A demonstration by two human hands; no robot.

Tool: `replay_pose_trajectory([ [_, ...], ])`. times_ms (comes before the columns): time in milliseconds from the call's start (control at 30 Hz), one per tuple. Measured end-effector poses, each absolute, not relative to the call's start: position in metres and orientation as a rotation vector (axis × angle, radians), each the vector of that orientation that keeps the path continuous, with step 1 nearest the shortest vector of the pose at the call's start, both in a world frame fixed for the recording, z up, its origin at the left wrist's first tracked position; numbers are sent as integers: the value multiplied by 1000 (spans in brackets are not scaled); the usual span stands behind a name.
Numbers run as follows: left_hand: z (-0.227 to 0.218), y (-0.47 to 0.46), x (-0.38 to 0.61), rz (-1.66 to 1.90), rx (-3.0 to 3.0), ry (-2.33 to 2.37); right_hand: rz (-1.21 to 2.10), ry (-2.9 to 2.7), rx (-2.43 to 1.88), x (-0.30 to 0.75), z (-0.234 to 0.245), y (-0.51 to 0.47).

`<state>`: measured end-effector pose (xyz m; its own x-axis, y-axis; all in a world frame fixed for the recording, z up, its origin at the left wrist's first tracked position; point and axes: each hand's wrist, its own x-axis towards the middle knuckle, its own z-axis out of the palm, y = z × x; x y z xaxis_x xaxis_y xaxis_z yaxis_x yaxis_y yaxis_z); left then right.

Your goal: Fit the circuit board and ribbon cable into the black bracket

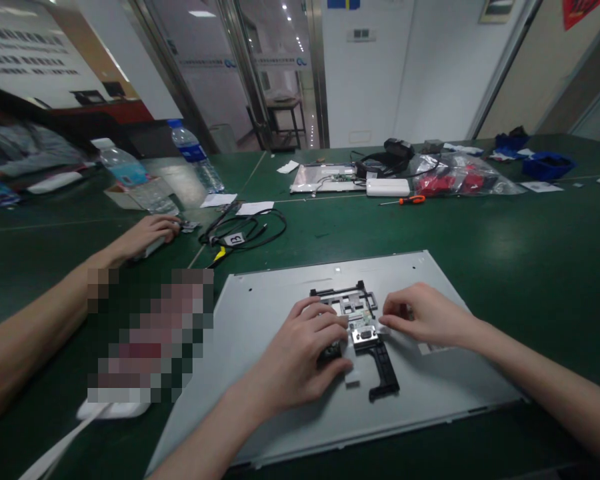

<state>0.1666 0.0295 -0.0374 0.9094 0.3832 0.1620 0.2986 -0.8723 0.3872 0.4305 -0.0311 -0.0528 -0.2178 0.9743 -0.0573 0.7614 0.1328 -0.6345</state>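
A grey metal panel (420, 380) lies flat on the green table (530, 253). A black plastic frame (380, 370) with a small circuit board and silver connector (364, 333) sits at the panel's middle. My left hand (300, 353) rests on the frame's left side, fingers curled and pressed onto a black part. My right hand (425, 313) is at the board's right edge, fingers pinched together on a small piece I cannot make out.
A co-worker's arm (35, 320) reaches in from the left, hand (147, 235) on a small object. Black cables (245, 230) lie behind the panel. Two water bottles (195, 157), an orange screwdriver (405, 199), another panel (320, 179), bagged red parts (455, 177) and blue bins (547, 165) stand farther back.
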Motion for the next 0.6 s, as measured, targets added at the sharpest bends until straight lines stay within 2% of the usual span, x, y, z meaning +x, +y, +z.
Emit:
replay_pose_trajectory([
  [300, -41, 28, 169, 353, 2714, 507, 1133, -1829, -1594, 427, -60, -28],
  [600, -40, 24, 170, 376, 2722, 501, 1228, -1764, -1546, 435, -74, -22],
])
